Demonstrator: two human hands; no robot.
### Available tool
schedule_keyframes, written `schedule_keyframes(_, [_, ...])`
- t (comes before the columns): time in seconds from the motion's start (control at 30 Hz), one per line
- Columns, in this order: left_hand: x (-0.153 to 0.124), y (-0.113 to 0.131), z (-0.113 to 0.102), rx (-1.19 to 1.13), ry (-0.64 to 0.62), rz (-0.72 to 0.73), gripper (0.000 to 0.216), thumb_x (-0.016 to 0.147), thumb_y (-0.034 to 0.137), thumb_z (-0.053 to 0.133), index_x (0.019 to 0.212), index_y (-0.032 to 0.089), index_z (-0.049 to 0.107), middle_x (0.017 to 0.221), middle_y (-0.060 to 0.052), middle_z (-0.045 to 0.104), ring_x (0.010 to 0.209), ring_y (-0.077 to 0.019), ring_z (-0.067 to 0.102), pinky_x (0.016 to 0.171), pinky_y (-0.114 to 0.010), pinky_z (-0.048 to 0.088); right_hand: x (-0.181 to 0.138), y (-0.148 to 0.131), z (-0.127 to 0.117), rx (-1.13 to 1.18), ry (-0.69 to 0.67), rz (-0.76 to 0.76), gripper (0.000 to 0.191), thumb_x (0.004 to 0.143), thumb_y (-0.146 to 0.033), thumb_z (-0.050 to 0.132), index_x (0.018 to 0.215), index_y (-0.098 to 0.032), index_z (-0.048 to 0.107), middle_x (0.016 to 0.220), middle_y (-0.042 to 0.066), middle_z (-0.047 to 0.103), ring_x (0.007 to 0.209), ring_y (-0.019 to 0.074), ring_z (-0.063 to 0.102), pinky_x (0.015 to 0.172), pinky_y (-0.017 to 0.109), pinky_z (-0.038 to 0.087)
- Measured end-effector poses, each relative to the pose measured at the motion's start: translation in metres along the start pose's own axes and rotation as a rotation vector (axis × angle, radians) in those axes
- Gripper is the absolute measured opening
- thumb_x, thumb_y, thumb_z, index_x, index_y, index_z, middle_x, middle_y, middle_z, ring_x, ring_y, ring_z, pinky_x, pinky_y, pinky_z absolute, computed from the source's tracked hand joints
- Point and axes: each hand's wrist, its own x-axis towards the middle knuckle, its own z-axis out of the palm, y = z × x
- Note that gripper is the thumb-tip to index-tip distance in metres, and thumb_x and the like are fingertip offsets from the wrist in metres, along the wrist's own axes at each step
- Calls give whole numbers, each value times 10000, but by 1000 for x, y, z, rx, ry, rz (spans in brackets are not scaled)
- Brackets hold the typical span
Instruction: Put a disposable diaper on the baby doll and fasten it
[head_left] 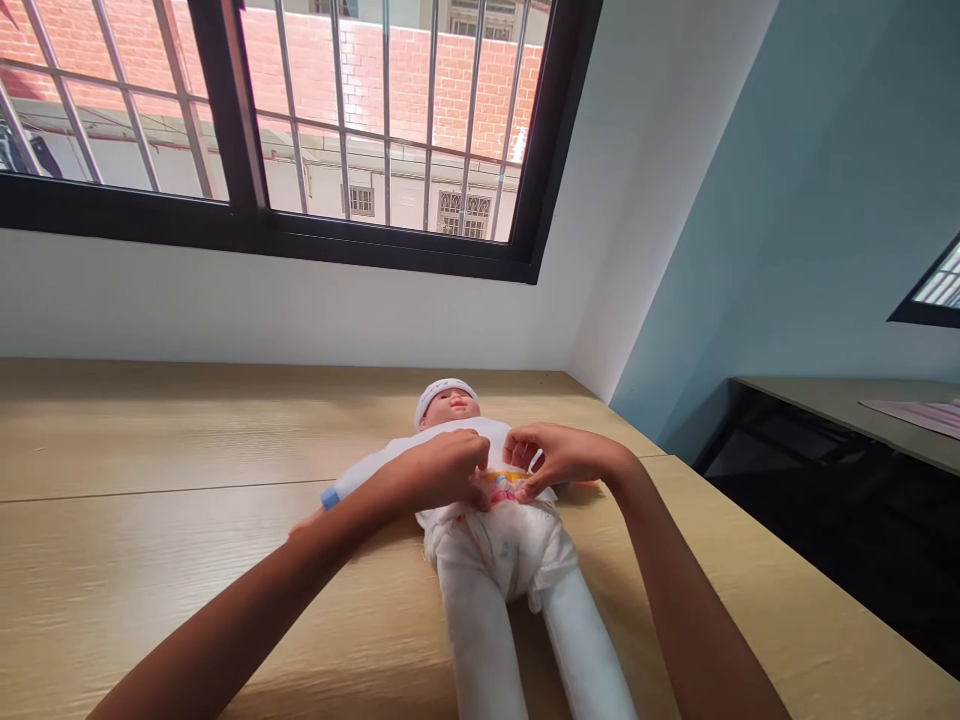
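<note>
A doll (pixel 491 560) lies on its back on the wooden tabletop (pixel 187 590), its head toward the window side and its legs (pixel 484 640) running down out of the lower edge of the view. It wears a white cap (pixel 450 385) with small marks on the band, a white shirt (pixel 493 436) and a white diaper (pixel 517 545) with an orange, blue and pink print at the front of the waist.

Both hands are at that waist. The left hand (pixel 446 468) comes in from the left, fingers bent and thumb lowered beside the print. The right hand (pixel 562 457) faces it from the other side, its fingers curled over the shirt's lower part and its thumb at the print, a small gap showing between them. Whether either hand pinches the diaper's edge, I cannot tell.

The left forearm passes in front of a shirt sleeve with a blue cuff (pixel 329 497). A seam crosses the tabletop to the left of the doll.

Behind stands a dark-framed window (pixel 247 110) with metal bars, brickwork visible beyond. At the right, near a blue wall (pixel 787 200), a second table (pixel 840 405) carries something flat and pinkish (pixel 919 415).
</note>
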Motion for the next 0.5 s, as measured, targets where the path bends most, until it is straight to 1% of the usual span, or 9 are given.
schedule_keyframes(0.13, [-1,2,-1,-13,-27,-49,229,711,270,724,893,144,663,804,-20,643,656,-134,513,565,-241,329,5,0,4,-2,-24,-33,408,590,-386,832,812,-195,548,830,-26,577,761,146,527,638,243,402])
schedule_keyframes(0.23, [3,0,-1,-21,-62,-57,182,680,262,727,804,135,684,689,-3,595,589,-119,463,543,-247,299,8,0,6,-20,-46,-43,415,599,-402,823,730,-196,488,726,-53,501,674,116,445,570,240,322])
schedule_keyframes(0.33, [8,-3,0,-34,-86,-50,140,651,254,727,691,139,658,638,10,547,575,-112,423,511,-251,260,8,-2,7,-55,-64,-30,409,611,-406,806,680,-192,464,675,-57,439,645,110,392,548,251,266])
schedule_keyframes(0.5, [7,-3,1,-83,-72,-61,175,623,276,733,667,155,615,630,33,514,551,-93,389,503,-242,247,5,-6,6,-67,-69,-33,359,621,-395,795,700,-189,511,689,-52,428,665,112,386,568,251,261])
